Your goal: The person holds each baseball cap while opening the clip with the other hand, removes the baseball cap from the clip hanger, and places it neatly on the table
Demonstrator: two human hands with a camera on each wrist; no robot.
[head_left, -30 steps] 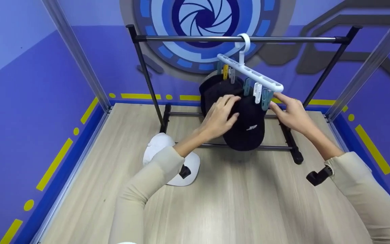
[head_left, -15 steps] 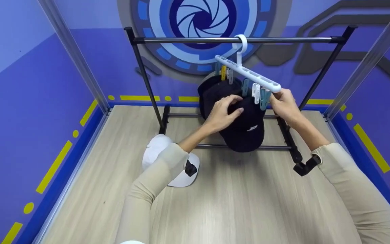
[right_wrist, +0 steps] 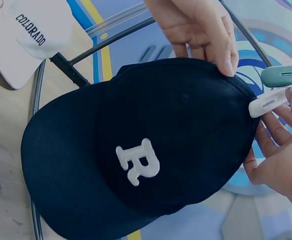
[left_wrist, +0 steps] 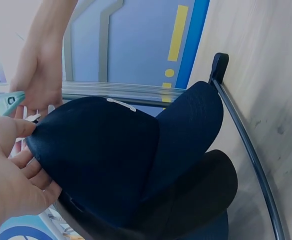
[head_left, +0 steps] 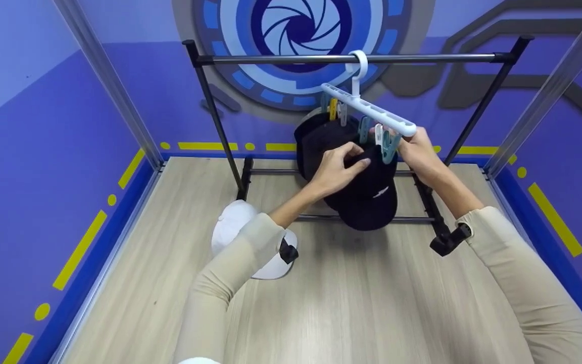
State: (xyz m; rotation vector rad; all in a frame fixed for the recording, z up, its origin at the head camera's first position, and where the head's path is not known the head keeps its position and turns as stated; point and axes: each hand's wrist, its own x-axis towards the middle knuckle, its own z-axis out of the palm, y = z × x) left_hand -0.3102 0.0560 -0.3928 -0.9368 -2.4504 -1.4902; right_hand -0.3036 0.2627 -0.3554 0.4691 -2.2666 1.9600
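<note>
A dark baseball cap [head_left: 369,205] with a white letter R [right_wrist: 140,161] hangs brim down below a white clip hanger [head_left: 372,110]. My left hand [head_left: 339,171] pinches the cap near its edge, thumb on the near side and fingers behind. My right hand [head_left: 419,152] is at the hanger's near end, its thumb on a white clip [right_wrist: 266,104] whose tip overlaps the cap's edge in the right wrist view. Its other fingers lie behind the cap. A teal clip [head_left: 390,147] hangs close beside the white one.
More dark caps [left_wrist: 200,192] hang behind this one, by yellow and grey clips. The hanger hooks over a metal rail [head_left: 281,59] on a black-ended rack. A white cap [right_wrist: 33,27] marked COLORADO lies on the wooden floor to the left, partly under my left sleeve.
My right hand has moved left from beside the teal clip to reach behind it to the white clip. My left thumb has shifted slightly right along the cap, whose brim has swung a little.
</note>
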